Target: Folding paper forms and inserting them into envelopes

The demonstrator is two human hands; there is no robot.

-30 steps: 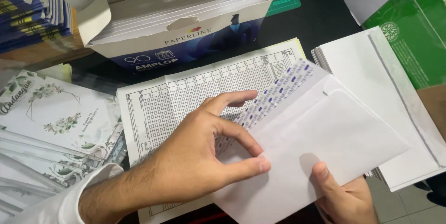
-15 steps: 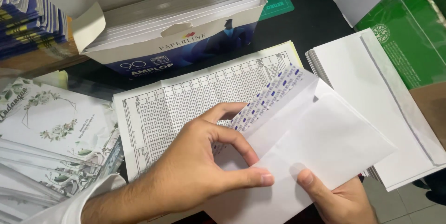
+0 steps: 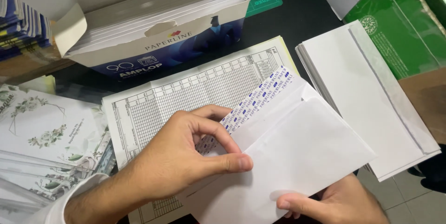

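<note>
here the left hand pinches the near edge of a white paper envelope, thumb on top and fingers curled beneath its open flap with the blue-patterned lining. the right hand grips the envelope's lower corner from below, thumb pressed on the paper. the envelope lies slanted across a printed grid sheet on the dark table. just to the right sits a stack of white envelopes; behind is an open cardboard box of envelopes; at the left lie floral printed cards.
</note>
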